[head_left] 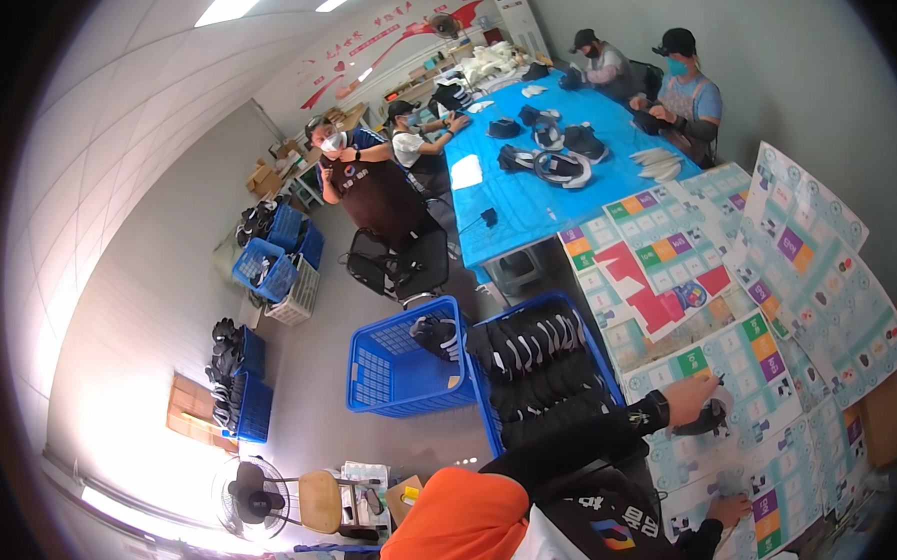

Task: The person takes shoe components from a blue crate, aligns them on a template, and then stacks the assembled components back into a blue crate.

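Found the left hand point(689, 399) closed, by the look of it, over a dark piece point(705, 419) with a paler edge — rounded and rather cap-like, too small to read in detail. Held it low over the printed sheets point(670, 355) on the near table. Saw the right hand point(729, 509) down at the same sheets, nearer the body and apart from the dark piece. Could not tell the state of its fingers, nor make out anything beneath them.

Judged the step to be the handling of one single piece, with the left hand doing the holding and the right free of it. Would call next, as a guess, for a steady left hold and for bringing the right hand across to the pale edge.

Noted, further out on the sheets, a red cutout point(624, 283). Saw beside the table a blue crate point(487, 422) packed with rows of dark caps point(526, 348), and just beside it a blue basket point(389, 378) with a few dark items point(432, 334) at one side. Made out beyond these a black chair point(409, 268) and a blue-covered table point(480, 241), strewn with more headwear point(585, 141) and pale flat pieces point(658, 162) — with co-workers point(687, 95) seated along its far side.
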Available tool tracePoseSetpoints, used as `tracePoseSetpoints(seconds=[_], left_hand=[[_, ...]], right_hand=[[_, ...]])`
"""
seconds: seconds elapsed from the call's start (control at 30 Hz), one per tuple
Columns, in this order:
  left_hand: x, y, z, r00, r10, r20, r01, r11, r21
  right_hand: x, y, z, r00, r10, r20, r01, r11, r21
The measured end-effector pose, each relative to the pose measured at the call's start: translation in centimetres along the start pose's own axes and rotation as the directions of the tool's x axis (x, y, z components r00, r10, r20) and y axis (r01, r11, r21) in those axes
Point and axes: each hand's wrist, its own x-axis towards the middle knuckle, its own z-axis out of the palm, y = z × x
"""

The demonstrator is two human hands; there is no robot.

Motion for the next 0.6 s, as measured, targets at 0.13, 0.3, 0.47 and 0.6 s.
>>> tracePoseSetpoints(seconds=[0.13,0.3,0.47,0.6], left_hand=[[0.6,3.2,0.4,0.993,-0.057,0.104,0.053,0.998,0.045],[-2.2,4.5,0.0,0.997,0.071,0.043,-0.074,0.994,0.083],[-6.3,10.0,-5.3,0.965,0.075,0.25,-0.104,0.989,0.107],[-6.3,4.7,-2.2,0.967,0.105,0.234,-0.138,0.982,0.132]], right_hand=[[-2.8,-2.5,-7.2,0.958,0.088,0.272,-0.083,0.996,-0.03],[-1.9,-5.3,-14.2,0.777,-0.504,0.377,-0.529,-0.2,0.825],[2.4,-6.0,-25.5,0.953,-0.174,0.246,-0.3,-0.473,0.829],[1.3,-8.0,-23.4,0.9,-0.298,0.319,-0.414,-0.353,0.839]])
